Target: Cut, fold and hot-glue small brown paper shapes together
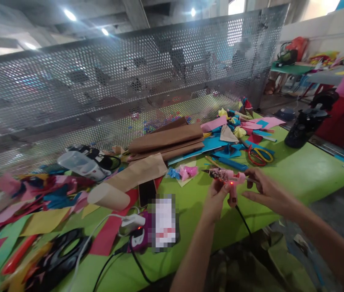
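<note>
Beside a perforated screen (113, 89), gripped the glue gun (225, 175) in left hand (216, 198) by the near edge of the tabletop (306, 178). Pinched an apparent glue stick (252, 180) with right hand (266, 190); probably needed straight, gentle feeding.

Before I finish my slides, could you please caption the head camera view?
Left hand holding a pink glue gun, right hand at its rear end, over a green table strewn with coloured paper.

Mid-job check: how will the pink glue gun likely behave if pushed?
The pink glue gun should feel rigid, judging by its moulded-looking body. Its black cord runs from the base of the handle, so it may drag or twist. Stood on that slim handle, it would probably tip.
</note>
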`<state>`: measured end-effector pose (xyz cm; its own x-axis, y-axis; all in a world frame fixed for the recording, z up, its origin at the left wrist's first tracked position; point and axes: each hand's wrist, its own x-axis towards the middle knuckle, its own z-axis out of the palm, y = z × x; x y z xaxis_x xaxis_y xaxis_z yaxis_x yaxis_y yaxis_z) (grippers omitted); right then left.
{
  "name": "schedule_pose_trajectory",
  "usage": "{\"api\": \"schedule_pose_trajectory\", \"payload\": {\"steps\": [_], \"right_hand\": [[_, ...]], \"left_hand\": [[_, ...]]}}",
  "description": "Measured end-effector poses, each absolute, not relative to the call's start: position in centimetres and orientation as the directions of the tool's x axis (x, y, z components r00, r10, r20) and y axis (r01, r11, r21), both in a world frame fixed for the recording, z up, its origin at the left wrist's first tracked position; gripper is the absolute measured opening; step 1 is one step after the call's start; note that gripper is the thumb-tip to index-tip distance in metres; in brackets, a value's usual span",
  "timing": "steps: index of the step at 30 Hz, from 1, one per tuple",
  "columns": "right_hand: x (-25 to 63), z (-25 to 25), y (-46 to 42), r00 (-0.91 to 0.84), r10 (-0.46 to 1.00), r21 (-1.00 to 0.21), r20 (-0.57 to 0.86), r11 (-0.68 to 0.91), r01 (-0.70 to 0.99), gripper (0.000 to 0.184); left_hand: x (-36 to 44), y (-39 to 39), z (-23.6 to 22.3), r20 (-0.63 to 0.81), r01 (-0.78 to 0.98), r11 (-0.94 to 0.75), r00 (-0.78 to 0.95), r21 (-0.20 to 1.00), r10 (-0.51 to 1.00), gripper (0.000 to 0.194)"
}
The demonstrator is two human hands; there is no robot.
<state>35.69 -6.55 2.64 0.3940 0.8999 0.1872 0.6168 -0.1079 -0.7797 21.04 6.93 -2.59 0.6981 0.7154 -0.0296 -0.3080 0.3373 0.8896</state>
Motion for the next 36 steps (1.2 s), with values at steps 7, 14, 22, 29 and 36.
{"api": "schedule_pose_trajectory", "payload": {"steps": [7, 14, 22, 29, 36], "right_hand": [[36.6, 3.9, -7.4, 0.467, 0.857, -0.816, 0.22, -0.1, 0.569, 0.013], [37.1, 4.5, -7.8, 0.453, 0.877, -0.818, 0.163, -0.136, 0.559, 0.021], [37.6, 5.1, -7.8, 0.372, 0.924, -0.826, 0.089, -0.14, 0.546, 0.028], [37.6, 5.0, -7.7, 0.354, 0.93, -0.796, 0.104, -0.135, 0.59, 0.027], [37.5, 5.1, -7.8, 0.349, 0.92, -0.707, 0.178, -0.127, 0.696, 0.026]], "left_hand": [[20.9, 6.7, -1.9, -0.03, -0.289, 0.398, 0.777, 0.871, 0.629, 0.054], [20.6, 6.6, -1.2, -0.024, -0.276, 0.422, 0.813, 0.864, 0.582, 0.049], [20.6, 6.7, -1.8, -0.003, -0.267, 0.4, 0.829, 0.877, 0.56, 0.048], [20.5, 6.7, -1.6, -0.01, -0.256, 0.402, 0.834, 0.879, 0.551, 0.049], [20.4, 6.6, -1.3, -0.029, -0.238, 0.405, 0.832, 0.883, 0.554, 0.051]]}}
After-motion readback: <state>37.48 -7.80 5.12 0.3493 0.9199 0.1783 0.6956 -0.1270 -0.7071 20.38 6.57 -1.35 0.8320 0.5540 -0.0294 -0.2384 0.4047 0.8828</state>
